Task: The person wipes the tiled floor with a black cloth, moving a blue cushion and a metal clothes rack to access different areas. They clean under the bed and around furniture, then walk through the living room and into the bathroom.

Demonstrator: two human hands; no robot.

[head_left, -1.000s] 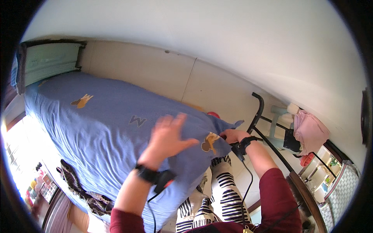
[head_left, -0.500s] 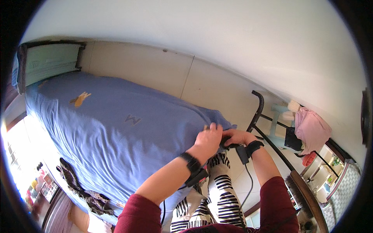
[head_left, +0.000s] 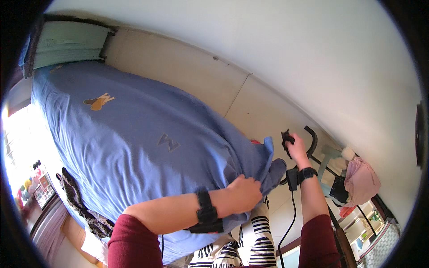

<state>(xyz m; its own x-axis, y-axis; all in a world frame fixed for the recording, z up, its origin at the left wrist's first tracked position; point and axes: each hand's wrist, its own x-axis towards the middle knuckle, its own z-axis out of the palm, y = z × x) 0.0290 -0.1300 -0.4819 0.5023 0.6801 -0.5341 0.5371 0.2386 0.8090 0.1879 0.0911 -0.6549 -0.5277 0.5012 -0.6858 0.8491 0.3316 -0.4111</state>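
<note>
A blue bedsheet with a yellow-brown figure and letter-like shapes covers the bed. At the near right corner my left hand is closed on the sheet, which bunches and hangs in folds around it. My right hand, off to the right of the corner, grips a small black thing with an uneven outline; its kind does not show clearly. A little red peeks out beside the lifted sheet edge. Both wrists wear black straps with small black boxes and cables.
Right of the bed stand a black curved metal frame and a pale blue-green chair with pink cloth. Dark patterned cloth lies on the bed's left side. A white wall runs beyond the pale floor.
My hands, together at the bed corner before, are now apart. The right has moved up and right with the black thing; the left has shifted down, holding the sheet, whose corner now hangs looser.
</note>
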